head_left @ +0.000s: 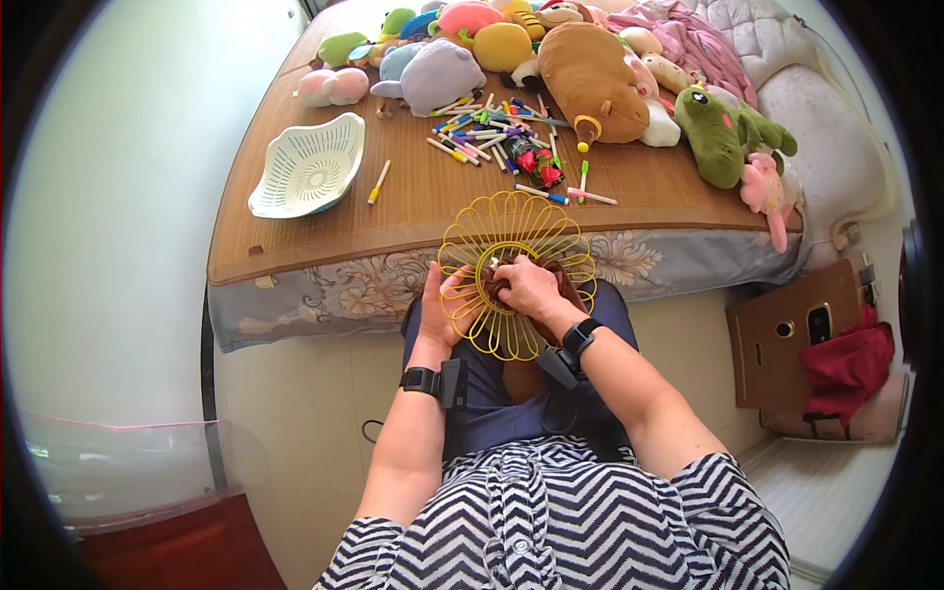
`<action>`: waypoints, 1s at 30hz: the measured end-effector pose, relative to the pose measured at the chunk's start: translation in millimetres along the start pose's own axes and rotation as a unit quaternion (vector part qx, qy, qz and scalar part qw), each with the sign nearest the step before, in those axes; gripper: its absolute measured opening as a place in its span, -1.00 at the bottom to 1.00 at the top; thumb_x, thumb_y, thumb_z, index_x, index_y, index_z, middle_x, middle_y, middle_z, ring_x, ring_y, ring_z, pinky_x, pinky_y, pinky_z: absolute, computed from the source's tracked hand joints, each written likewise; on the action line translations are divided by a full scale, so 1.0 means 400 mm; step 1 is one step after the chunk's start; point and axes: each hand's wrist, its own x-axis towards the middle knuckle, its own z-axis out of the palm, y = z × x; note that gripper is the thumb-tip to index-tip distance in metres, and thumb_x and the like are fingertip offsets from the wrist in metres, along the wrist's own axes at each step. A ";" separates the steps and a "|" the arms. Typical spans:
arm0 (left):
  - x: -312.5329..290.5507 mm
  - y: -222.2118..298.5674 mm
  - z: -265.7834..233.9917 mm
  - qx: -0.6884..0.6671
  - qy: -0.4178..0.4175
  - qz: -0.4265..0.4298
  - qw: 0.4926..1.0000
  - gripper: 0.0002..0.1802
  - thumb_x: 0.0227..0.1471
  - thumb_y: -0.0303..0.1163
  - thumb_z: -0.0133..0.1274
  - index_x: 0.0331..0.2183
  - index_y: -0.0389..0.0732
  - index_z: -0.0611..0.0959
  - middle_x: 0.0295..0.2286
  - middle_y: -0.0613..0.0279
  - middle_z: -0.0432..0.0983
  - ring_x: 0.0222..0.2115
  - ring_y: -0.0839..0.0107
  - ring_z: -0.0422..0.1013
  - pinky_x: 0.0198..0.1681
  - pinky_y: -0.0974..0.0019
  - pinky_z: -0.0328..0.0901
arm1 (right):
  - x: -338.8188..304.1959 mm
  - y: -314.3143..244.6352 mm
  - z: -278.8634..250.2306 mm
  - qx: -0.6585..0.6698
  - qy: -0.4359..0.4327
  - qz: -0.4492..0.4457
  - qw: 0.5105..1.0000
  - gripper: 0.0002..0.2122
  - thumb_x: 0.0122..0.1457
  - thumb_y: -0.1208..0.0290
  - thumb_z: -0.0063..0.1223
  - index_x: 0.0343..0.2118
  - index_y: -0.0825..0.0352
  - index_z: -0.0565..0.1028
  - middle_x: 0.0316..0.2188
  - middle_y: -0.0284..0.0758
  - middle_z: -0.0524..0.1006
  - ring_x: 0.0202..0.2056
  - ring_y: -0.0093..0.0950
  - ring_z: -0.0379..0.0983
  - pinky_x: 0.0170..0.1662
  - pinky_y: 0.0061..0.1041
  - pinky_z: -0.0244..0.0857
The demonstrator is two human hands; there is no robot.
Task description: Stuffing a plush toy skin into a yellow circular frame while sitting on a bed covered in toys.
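Note:
Over my lap I hold a yellow flower-shaped wire basket (474, 211), its looped petals spreading round a small central ring. My left hand (441, 307) grips its left side, with the fingers among the wire loops. Bunched in my right hand (532, 291) is a brown cloth (568, 285), pressed at the ring in the middle of the basket. A small white bit of something shows by my right fingertips, too small to name. Part of the cloth hangs behind my right hand, and the basket's underside is hidden.
Ahead is a bed with a brown mat (413, 221). On it lie a white plastic basket (344, 147), a pile of marker pens (462, 147), red artificial roses (541, 169) and many plush toys (595, 79). A brown cabinet (777, 364) with a dark red cloth (851, 369) stands right.

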 end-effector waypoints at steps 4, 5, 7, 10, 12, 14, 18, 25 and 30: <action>-0.009 -0.002 0.017 0.018 -0.021 -0.027 0.999 -0.30 0.08 0.22 -0.08 0.00 -0.17 0.40 -0.08 -0.13 0.42 -0.08 0.03 0.39 0.02 -0.04 0.29 | -0.008 -0.005 0.004 -0.028 -0.002 -0.008 1.000 -0.77 -0.04 0.32 0.10 -0.26 -0.03 0.61 -0.23 -0.17 0.43 -0.25 -0.17 0.51 -0.19 -0.20 0.42; -0.005 -0.004 0.013 0.017 -0.021 -0.026 0.999 -0.30 0.08 0.22 -0.08 0.00 -0.17 0.40 -0.08 -0.13 0.42 -0.08 0.03 0.39 0.02 -0.04 0.29 | -0.015 -0.008 0.012 -0.053 -0.008 -0.027 0.998 -0.77 -0.05 0.33 0.10 -0.27 -0.03 0.61 -0.23 -0.17 0.43 -0.25 -0.18 0.51 -0.19 -0.21 0.42; 0.007 -0.007 -0.003 0.027 -0.011 -0.026 0.999 -0.40 0.08 0.18 -0.05 -0.05 -0.09 0.43 -0.15 -0.04 0.47 -0.14 0.13 0.41 -0.04 0.05 0.32 | -0.042 -0.007 0.019 -0.086 -0.053 -0.070 0.992 -0.77 -0.05 0.34 0.09 -0.28 -0.03 0.60 -0.24 -0.16 0.42 -0.25 -0.19 0.51 -0.20 -0.22 0.42; 0.013 -0.002 -0.034 0.029 0.022 -0.020 0.999 -0.34 0.07 0.21 -0.07 -0.05 -0.16 0.46 -0.09 -0.12 0.43 -0.08 0.03 0.39 -0.03 -0.07 0.31 | -0.095 -0.036 -0.011 -0.051 -0.153 -0.172 0.972 -0.80 -0.07 0.36 0.10 -0.33 0.01 0.60 -0.26 -0.19 0.42 -0.24 -0.23 0.50 -0.21 -0.25 0.42; 0.017 0.000 -0.036 0.029 0.041 -0.005 0.999 -0.34 0.07 0.21 -0.06 -0.05 -0.16 0.46 -0.09 -0.13 0.44 -0.08 0.03 0.39 -0.03 -0.07 0.31 | -0.126 -0.086 -0.044 -0.078 -0.183 -0.229 0.953 -0.79 -0.07 0.34 0.11 -0.31 0.02 0.61 -0.27 -0.20 0.42 -0.22 -0.22 0.49 -0.19 -0.26 0.41; 0.017 0.000 -0.019 0.032 0.056 0.005 0.998 -0.33 0.06 0.22 -0.06 -0.05 -0.16 0.45 -0.10 -0.14 0.44 -0.08 0.03 0.39 -0.03 -0.07 0.31 | -0.119 -0.094 -0.064 -0.107 -0.190 -0.226 0.949 -0.80 -0.05 0.36 0.10 -0.31 0.04 0.60 -0.27 -0.20 0.44 -0.22 -0.22 0.50 -0.18 -0.26 0.41; 0.013 0.000 0.017 0.053 0.021 -0.044 0.997 -0.32 0.06 0.24 -0.05 -0.04 -0.14 0.43 -0.16 -0.06 0.46 -0.14 0.11 0.41 -0.03 0.04 0.32 | -0.049 0.007 -0.022 -0.096 -0.138 -0.089 0.982 -0.81 -0.02 0.36 0.09 -0.32 -0.02 0.62 -0.25 -0.22 0.45 -0.19 -0.23 0.50 -0.17 -0.28 0.41; 0.017 0.003 -0.027 0.043 0.048 -0.008 0.998 -0.22 0.01 0.33 -0.07 0.00 -0.13 0.39 -0.14 -0.06 0.44 -0.11 0.10 0.40 -0.12 -0.04 0.36 | -0.070 -0.064 -0.023 -0.121 -0.192 -0.134 0.965 -0.80 -0.08 0.37 0.14 -0.34 -0.03 0.63 -0.23 -0.21 0.45 -0.18 -0.23 0.50 -0.17 -0.28 0.43; 0.014 0.004 -0.017 0.067 0.015 -0.037 0.997 -0.21 0.01 0.35 -0.08 0.01 -0.13 0.38 -0.14 -0.08 0.43 -0.12 0.09 0.40 -0.15 -0.06 0.37 | -0.051 -0.050 -0.005 -0.140 -0.168 -0.127 0.968 -0.80 -0.07 0.38 0.13 -0.33 0.03 0.63 -0.20 -0.19 0.45 -0.20 -0.21 0.51 -0.17 -0.27 0.43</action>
